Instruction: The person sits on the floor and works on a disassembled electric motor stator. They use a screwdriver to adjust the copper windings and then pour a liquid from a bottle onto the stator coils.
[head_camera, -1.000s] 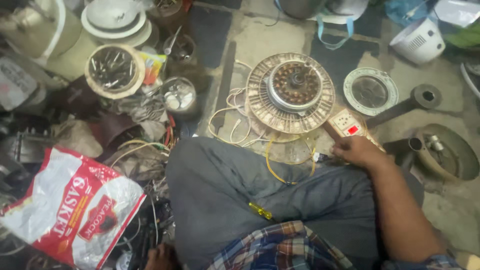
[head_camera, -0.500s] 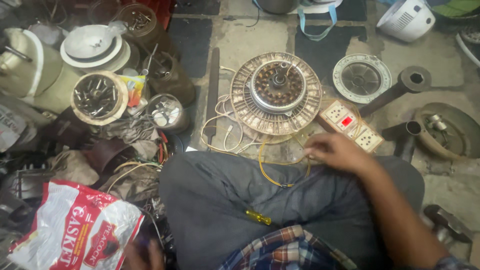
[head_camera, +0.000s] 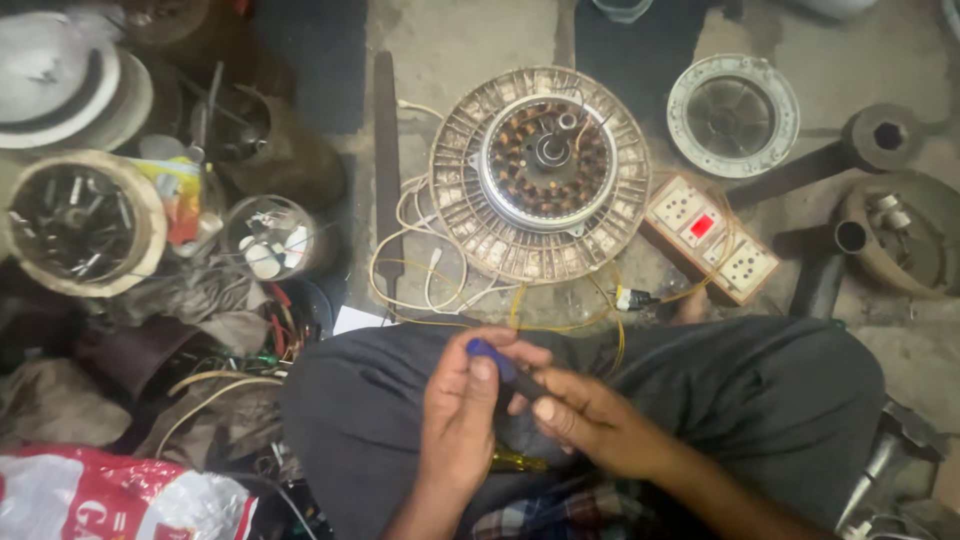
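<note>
Over my lap, both hands meet on a small tool with a blue cap (head_camera: 487, 351). My left hand (head_camera: 460, 410) pinches the blue end between thumb and fingers. My right hand (head_camera: 592, 420) grips the tool's dark part just to the right of it. A round fan motor (head_camera: 541, 168) with copper windings lies on the floor beyond my knees. Yellow and white wires (head_camera: 430, 270) trail from it toward my legs. A white switch-and-socket board (head_camera: 712, 236) with a red switch lies to the motor's right.
A yellow-handled screwdriver (head_camera: 520, 462) rests on my lap. At left are tins of small parts (head_camera: 75, 222), a clear jar (head_camera: 268, 236), a long file (head_camera: 386, 170) and a red-and-white bag (head_camera: 120, 500). A round metal cover (head_camera: 733, 115) and a socket wrench (head_camera: 860, 145) lie at right.
My right hand left the switch board and came back over my lap. My left hand rose into view, and both now hold the blue-capped tool. The view has tilted nearer.
</note>
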